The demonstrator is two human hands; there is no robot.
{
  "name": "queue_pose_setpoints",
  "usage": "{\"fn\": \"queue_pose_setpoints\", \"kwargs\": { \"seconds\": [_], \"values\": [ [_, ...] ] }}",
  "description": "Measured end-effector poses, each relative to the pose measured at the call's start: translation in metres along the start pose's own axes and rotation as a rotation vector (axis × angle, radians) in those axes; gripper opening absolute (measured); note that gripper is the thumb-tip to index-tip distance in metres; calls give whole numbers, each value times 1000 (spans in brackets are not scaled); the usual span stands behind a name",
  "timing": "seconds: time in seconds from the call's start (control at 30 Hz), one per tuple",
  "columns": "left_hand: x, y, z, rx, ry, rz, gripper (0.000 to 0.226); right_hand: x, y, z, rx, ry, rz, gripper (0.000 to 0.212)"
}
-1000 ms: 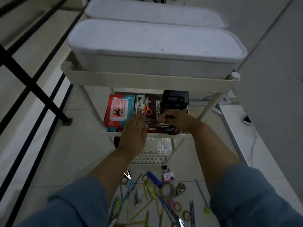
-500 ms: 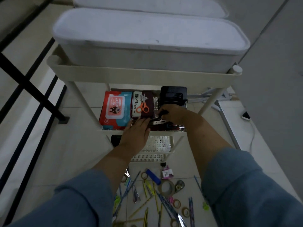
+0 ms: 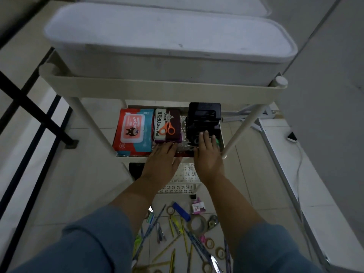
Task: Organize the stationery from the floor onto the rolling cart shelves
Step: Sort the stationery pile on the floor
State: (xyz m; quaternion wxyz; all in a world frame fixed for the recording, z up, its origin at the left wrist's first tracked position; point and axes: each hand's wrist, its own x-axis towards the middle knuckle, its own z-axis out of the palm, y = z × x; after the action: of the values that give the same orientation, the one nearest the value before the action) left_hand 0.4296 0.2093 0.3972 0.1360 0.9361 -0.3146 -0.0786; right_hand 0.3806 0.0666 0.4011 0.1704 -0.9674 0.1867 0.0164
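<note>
On the middle shelf [image 3: 132, 159] of the rolling cart [image 3: 157, 89], three things were lined up side by side: a pack of wipes [image 3: 134, 131], a stamp pad tin [image 3: 175, 118] with orange scissors [image 3: 167, 128] laid flat on its lid, and a black desk device [image 3: 203, 117], perhaps a punch, at the right end. They were packed close, apparently so that the front strip of the shelf was left free for more.

The left hand [image 3: 162, 162] was held flat over that front strip, just before the tin. Its grip was loose, the fingers straight, and nothing was clasped in it. The right hand [image 3: 206, 152] was laid against the front of the black device, fingertips touching it. Its grip was likewise unclenched, as though the device was being nudged into line, not lifted. A small dark-red and metallic item [image 3: 185, 151] was seen between the two hands, too dim to be named.

The top tray was filled by a white lidded box [image 3: 169, 42], which probably explains why the middle level was used. Most of the loose stationery [image 3: 183, 229], pens and a tape roll [image 3: 197, 223] among it, was scattered on the floor below the arms, so the task was judged far from complete.
</note>
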Motion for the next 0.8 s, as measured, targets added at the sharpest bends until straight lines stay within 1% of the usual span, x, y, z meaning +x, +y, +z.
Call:
{"fn": "queue_pose_setpoints", "kwargs": {
  "seconds": [0.1, 0.17, 0.2, 0.27, 0.33, 0.37, 0.43, 0.53, 0.63, 0.7, 0.8],
  "values": [
    [-2, 2, 2, 26, 78, 24, 56, -6, 1, 4, -30, 44, -58, 53],
    [-2, 3, 3, 82, 89, 45, 51, -8, 3, 7, -74, 47, -58, 54],
    [-2, 4, 4, 97, 72, 56, 54, -8, 3, 6, -85, 40, -39, 54],
    [-2, 9, 2, 114, 1, 55, 72, -6, 3, 8, -83, 34, 1, 56],
    [-3, 11, 2, 128, -70, 33, 87, -10, -2, 9, -93, 90, 6, 57],
    [-4, 13, 2, 135, -74, 21, 90, -14, -4, 10, -91, 117, -3, 58],
    [-3, 15, 2, 140, -64, 11, 93, -18, -5, 14, -79, 110, -21, 57],
    [-4, 17, 2, 139, -51, 6, 94, -21, 0, 17, -75, 109, 0, 60],
    [-8, 17, 0, 121, -30, 9, 87, -24, 2, 15, -55, 80, -48, 74],
    [-15, 16, -2, 110, -8, -5, 74, -30, 6, 19, -43, 108, -100, 78],
    [-35, 15, -5, 154, -25, -23, 58, -48, 13, 22, -52, 75, -125, 80]
  ]
}}
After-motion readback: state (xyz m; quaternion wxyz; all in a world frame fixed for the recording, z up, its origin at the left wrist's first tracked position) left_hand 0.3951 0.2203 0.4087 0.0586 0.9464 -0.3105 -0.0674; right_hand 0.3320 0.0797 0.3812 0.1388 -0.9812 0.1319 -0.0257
